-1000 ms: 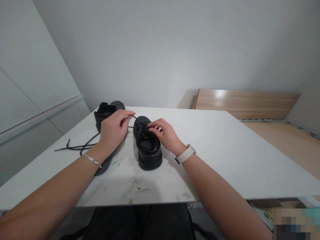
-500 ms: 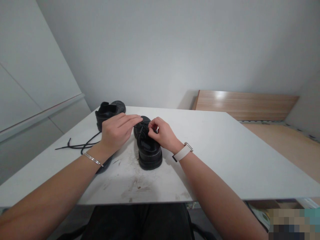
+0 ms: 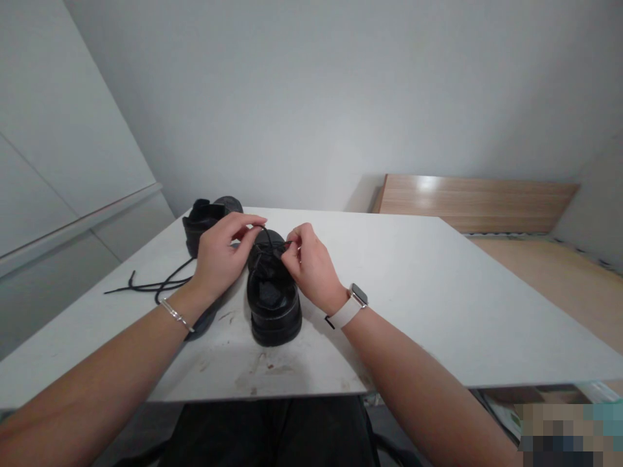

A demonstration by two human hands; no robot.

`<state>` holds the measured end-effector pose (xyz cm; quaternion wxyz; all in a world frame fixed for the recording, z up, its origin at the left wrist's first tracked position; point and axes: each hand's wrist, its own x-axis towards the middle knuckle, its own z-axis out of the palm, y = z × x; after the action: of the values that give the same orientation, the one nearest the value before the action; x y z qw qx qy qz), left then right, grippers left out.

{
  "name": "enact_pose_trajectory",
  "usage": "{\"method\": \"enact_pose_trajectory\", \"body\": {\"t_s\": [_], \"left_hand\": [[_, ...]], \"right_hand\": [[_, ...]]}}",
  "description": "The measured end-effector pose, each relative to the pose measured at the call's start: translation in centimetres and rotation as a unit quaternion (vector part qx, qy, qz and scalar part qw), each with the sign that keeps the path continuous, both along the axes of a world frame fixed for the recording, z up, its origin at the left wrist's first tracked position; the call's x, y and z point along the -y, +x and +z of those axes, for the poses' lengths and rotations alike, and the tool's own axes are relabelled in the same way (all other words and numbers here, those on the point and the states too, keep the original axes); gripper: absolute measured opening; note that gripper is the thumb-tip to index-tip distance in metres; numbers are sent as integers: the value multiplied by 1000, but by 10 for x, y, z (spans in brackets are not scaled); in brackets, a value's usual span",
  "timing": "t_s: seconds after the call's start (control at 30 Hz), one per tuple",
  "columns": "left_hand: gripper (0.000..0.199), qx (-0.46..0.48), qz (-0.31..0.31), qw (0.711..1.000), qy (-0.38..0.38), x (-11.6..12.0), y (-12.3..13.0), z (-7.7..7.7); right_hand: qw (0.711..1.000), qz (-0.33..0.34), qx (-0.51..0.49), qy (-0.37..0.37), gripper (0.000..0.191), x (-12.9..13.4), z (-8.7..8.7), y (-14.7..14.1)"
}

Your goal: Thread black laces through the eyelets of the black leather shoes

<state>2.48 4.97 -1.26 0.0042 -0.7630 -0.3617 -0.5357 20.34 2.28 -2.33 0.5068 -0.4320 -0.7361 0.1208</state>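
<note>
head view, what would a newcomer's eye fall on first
Probably the black shoe just below the middle of the view, with the left hand and right hand pinching its dark lace. Then the second shoe, beyond the left hand, and the pale watch strap on the right wrist, both against the white table.

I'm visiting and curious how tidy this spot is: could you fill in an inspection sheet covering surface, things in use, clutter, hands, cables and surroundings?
Surface: white table, brown smudges near its front edge.
Things: black shoe, heel nearest the camera; black lace above its front; second shoe at far left.
Clutter: loose dark laces at left; dark flat item, partly hidden.
Hands: left hand and right hand each pinch the black lace.
Cables: nothing seen.
Surroundings: grey wall, wooden board at right.
</note>
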Motion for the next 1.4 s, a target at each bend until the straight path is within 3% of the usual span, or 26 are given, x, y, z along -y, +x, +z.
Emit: {"method": "enact_pose_trajectory", "body": {"t_s": [0.17, 0.27, 0.33, 0.4, 0.47, 0.5, 0.57, 0.67, 0.83, 1.0, 1.1, 1.17, 1.23, 1.3, 1.4], "left_hand": [[21, 57, -59, 987, -139, -3, 0, -6], [18, 102, -85, 978, -164, -2, 3, -6], [18, 128, -107, 969, -180, 0, 5, -4], [18, 141, -125, 963, -191, 3, 6, -2], [17, 137, -129, 965, -185, 8, 7, 0], [16, 131, -123, 968, -173, 10, 8, 1], [14, 109, -97, 981, -129, 14, 7, 3], [9, 38, -61, 997, -18, 18, 5, 6], [15, -95, -37, 987, 126, 17, -5, 11], [10, -103, 43, 978, 179, 16, -13, 15], [7, -19, 77, 992, 97, 15, -15, 18], [15, 60, 24, 998, -28, 12, -16, 18], [24, 105, -76, 975, -182, 8, -15, 16], [25, 100, -148, 936, -303, 4, -13, 11], [29, 21, -160, 929, -333, 1, -7, 2]], "right_hand": [[994, -8, -105, 34, 8, 0, -2, 3], [992, 49, -112, 22, 1, 3, 0, 6], [991, 95, -95, 10, 17, 5, 1, 7], [991, 105, -86, 6, 26, 4, 2, 7], [992, 91, -86, 5, 14, 1, -1, 7], [993, 90, -80, -3, 9, -2, -3, 7], [992, 106, -56, -34, 18, -7, -9, 7], [989, 119, -49, -71, 13, -12, -14, 6], [993, 95, -50, -53, 1, -12, -10, 3], [997, 51, -59, -3, 6, -12, -11, -1], [996, 13, -89, 5, 5, -13, -14, -1], [993, -4, -116, -11, 4, -14, -14, 1], [989, -7, -143, -28, 5, -14, -15, 3], [984, 9, -172, -35, 8, -14, -15, 5], [976, 50, -206, -39, 8, -14, -16, 7]]}}
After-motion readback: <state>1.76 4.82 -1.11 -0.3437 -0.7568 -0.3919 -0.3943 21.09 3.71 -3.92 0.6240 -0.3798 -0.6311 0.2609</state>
